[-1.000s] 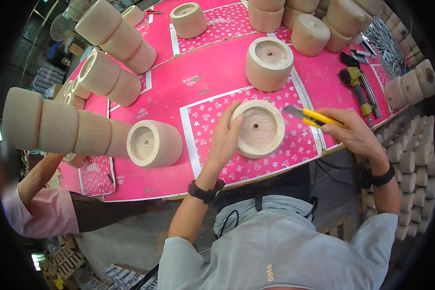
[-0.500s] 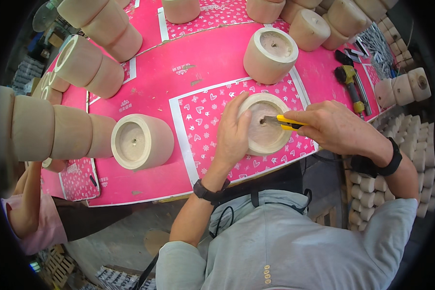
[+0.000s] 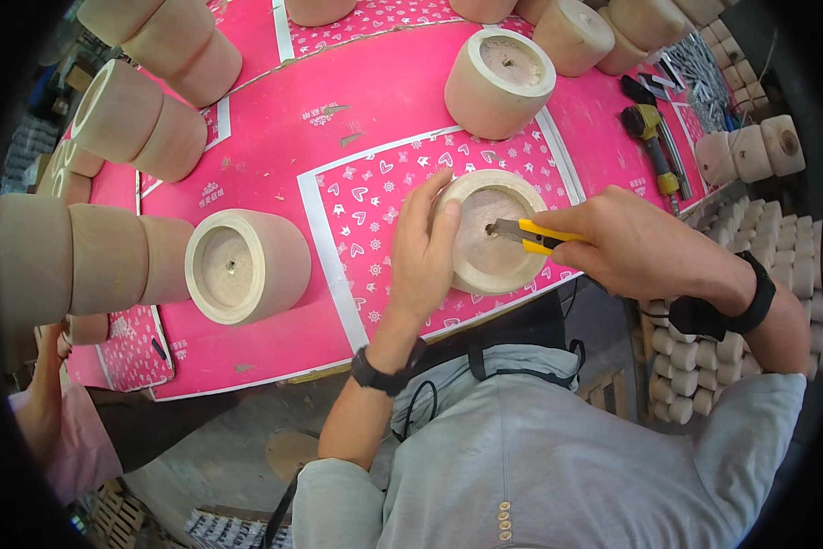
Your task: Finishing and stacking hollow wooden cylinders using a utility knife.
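Observation:
A round wooden block (image 3: 489, 267) with a recessed face and a small rough hole in its middle sits near the table's front edge. Around its left side my left hand (image 3: 420, 256) is closed, the thumb lying along the rim. My right hand (image 3: 633, 240) grips a yellow-and-black utility knife (image 3: 541, 236). The knife's blade end meets the hole; how deep it goes in, I cannot tell. Two similar blocks stand close by: one block (image 3: 283, 265) to the left, and another block (image 3: 501, 110) behind the held one, both with holes in their recessed faces.
Pink patterned sheets cover the table (image 3: 274, 146). Stacked wooden blocks (image 3: 109, 252) line its left side, with more blocks (image 3: 649, 32) at the back right. A yellow-green power tool (image 3: 649, 137) lies near a heap of metal pieces (image 3: 704, 78). Another person's arm (image 3: 45, 384) shows at the left.
The whole view has shifted slightly, so the table things sit further left and up. Both hands keep their holds, the knife's blade end still at the hole.

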A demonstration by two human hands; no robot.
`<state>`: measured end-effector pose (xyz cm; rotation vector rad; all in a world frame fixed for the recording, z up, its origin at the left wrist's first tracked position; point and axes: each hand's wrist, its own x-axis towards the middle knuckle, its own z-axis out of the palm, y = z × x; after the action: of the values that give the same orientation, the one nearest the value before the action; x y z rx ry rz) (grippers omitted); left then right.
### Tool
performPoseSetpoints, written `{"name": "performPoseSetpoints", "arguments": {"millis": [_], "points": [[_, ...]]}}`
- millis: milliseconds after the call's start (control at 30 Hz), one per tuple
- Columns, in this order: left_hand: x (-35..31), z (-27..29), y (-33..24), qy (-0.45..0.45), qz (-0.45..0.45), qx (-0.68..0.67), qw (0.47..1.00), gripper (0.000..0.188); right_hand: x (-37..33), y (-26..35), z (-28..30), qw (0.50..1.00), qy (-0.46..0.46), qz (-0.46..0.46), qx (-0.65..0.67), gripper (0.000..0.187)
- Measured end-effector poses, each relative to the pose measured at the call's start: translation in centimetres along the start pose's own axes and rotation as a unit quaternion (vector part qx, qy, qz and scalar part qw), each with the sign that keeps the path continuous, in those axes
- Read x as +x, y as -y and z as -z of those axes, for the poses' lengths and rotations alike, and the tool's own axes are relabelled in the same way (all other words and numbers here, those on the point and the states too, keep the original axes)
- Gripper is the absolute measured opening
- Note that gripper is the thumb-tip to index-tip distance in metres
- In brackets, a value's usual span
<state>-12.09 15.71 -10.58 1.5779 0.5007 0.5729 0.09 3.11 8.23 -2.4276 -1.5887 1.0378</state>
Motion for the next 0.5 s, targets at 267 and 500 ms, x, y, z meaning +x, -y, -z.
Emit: {"name": "performPoseSetpoints", "arguments": {"millis": [267, 500], "points": [[-1.0, -0.9, -0.4, -0.021, -0.064, 0.025, 0.997, 0.039, -0.7, -0.5, -1.0, 0.997, -0.019, -0.047, 0.062, 0.031], [-2.7, -2.4, 0.1, -0.074, -0.08, 0.012, 0.994, 0.04, -1.3, -0.3, -2.6, 0.97, 0.012, -0.135, 0.203, 0.039]]}}
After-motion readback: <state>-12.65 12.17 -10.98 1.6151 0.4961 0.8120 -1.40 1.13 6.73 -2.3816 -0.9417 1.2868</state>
